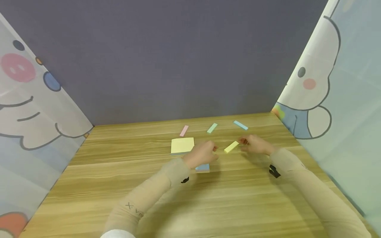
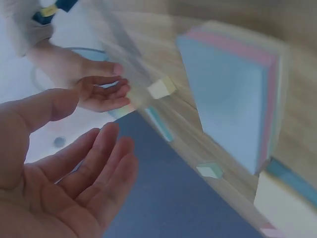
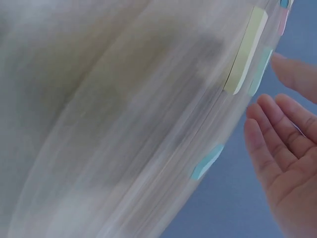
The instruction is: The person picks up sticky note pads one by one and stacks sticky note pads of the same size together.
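Observation:
My left hand (image 1: 201,154) hovers over a thick pad of sticky notes with a blue top (image 1: 203,167), partly hiding it; its fingers are relaxed, with nothing in them. The left wrist view shows pink and pale layers in that blue-topped pad (image 2: 230,94). Beside it lies a wider yellow-topped sticky note pad (image 1: 182,144), blue underneath. My right hand (image 1: 256,144) is held just right of a narrow yellow sticky note strip pad (image 1: 231,147), apart from it. Its fingers are loosely bent and hold nothing in the right wrist view.
Toward the back edge of the wooden table (image 1: 125,175) lie a pink strip pad (image 1: 184,131), a green one (image 1: 212,128) and a blue one (image 1: 240,125). A dark panel (image 1: 178,66) stands behind; cartoon-printed cloths (image 1: 342,82) flank both sides.

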The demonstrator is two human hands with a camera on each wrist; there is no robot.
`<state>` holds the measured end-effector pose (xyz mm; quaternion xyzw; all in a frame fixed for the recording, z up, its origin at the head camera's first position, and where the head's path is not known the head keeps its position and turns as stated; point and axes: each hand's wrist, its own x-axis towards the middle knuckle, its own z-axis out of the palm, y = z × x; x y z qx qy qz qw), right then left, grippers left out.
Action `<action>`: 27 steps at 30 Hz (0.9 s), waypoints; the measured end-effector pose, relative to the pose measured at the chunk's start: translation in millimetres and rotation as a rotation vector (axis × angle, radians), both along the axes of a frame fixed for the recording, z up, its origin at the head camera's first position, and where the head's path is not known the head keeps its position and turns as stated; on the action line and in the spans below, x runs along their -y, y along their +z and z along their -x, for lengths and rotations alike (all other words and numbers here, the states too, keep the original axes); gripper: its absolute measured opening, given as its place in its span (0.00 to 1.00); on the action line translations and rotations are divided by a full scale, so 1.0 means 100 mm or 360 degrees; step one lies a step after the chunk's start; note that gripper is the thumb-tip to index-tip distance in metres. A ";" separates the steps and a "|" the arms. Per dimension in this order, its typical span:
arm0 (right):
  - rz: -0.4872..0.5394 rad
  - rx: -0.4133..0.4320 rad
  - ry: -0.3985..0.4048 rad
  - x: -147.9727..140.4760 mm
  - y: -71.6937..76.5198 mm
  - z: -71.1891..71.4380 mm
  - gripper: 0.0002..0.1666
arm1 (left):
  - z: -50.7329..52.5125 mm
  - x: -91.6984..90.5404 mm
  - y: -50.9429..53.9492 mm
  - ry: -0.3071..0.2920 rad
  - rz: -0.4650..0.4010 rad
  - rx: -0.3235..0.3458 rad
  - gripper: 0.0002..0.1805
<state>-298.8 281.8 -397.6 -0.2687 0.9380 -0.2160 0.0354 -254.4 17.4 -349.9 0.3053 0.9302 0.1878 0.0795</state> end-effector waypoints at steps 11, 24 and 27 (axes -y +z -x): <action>-0.0050 0.0174 -0.0113 0.03 -0.03 0.31 0.28 | 0.37 -0.56 -0.05 0.0070 0.0278 0.0284 0.12; -0.0050 0.0437 -0.0103 0.18 -0.10 0.44 0.25 | 0.40 -0.90 -0.30 0.0199 0.0487 0.0250 0.28; -0.0032 0.0455 -0.0092 0.19 -0.08 0.44 0.25 | 0.42 -0.95 -0.34 0.0161 0.0595 0.0138 0.22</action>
